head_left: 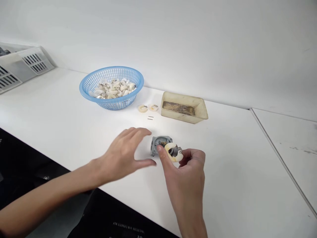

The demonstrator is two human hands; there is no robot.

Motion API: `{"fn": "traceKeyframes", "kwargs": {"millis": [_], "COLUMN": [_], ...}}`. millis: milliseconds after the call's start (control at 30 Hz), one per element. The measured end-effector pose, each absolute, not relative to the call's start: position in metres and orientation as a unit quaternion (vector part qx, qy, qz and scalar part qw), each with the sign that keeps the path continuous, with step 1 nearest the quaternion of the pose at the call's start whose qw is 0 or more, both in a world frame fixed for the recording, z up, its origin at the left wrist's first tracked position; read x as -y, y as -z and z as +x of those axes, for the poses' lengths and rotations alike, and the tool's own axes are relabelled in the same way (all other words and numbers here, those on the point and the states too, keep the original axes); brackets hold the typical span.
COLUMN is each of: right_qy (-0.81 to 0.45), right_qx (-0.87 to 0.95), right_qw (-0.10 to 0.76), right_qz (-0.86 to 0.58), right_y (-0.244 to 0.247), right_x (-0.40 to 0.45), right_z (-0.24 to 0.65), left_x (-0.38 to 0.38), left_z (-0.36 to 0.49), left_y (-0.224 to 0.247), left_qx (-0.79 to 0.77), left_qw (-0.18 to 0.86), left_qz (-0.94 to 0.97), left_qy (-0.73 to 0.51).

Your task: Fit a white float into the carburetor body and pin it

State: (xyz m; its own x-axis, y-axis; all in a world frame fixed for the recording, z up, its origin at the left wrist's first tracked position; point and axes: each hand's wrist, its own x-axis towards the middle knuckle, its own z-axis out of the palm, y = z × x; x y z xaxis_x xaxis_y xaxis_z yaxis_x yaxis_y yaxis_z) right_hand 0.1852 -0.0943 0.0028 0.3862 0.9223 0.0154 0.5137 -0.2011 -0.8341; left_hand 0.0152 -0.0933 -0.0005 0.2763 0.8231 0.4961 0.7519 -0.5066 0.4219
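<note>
My right hand point(185, 168) pinches a cream ring-shaped carburetor float point(170, 147) with a small metal hinge tab between thumb and fingers. Just behind it on the table is a grey metal carburetor body point(155, 142), its round bowl facing up with brass parts inside; the float and my thumb cover part of it. To the left of that body, my left hand point(126, 150) hovers open, thumb and fingers spread, holding nothing. Farther back lie two more floats point(143, 108) and two thin metal pins point(150, 118).
A blue plastic basket point(112, 105) full of similar floats stands at the back. Right of it sits a cream tray point(182, 115) with many thin pins. A white slotted crate point(27, 64) is at the far left. A seam point(282, 158) crosses the white table at right.
</note>
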Motion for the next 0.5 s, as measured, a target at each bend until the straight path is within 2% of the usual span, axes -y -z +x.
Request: {"fn": "traceKeyframes", "kwargs": {"millis": [233, 400, 500], "right_qy": [-0.277, -0.281, -0.272], "right_qx": [0.494, 0.547, 0.54], "right_qw": [0.477, 0.475, 0.483], "right_qz": [-0.672, -0.629, -0.634], "right_y": [0.006, 0.008, 0.005], "right_x": [0.106, 0.112, 0.119], "right_z": [0.178, 0.178, 0.181], "left_x": [0.099, 0.102, 0.102], "left_z": [0.067, 0.069, 0.062], "left_y": [0.009, 0.009, 0.004], "left_qx": [-0.447, -0.465, -0.464], "left_qw": [0.041, 0.168, 0.205], "left_qz": [0.724, 0.679, 0.66], "left_qy": [-0.524, -0.543, -0.555]}}
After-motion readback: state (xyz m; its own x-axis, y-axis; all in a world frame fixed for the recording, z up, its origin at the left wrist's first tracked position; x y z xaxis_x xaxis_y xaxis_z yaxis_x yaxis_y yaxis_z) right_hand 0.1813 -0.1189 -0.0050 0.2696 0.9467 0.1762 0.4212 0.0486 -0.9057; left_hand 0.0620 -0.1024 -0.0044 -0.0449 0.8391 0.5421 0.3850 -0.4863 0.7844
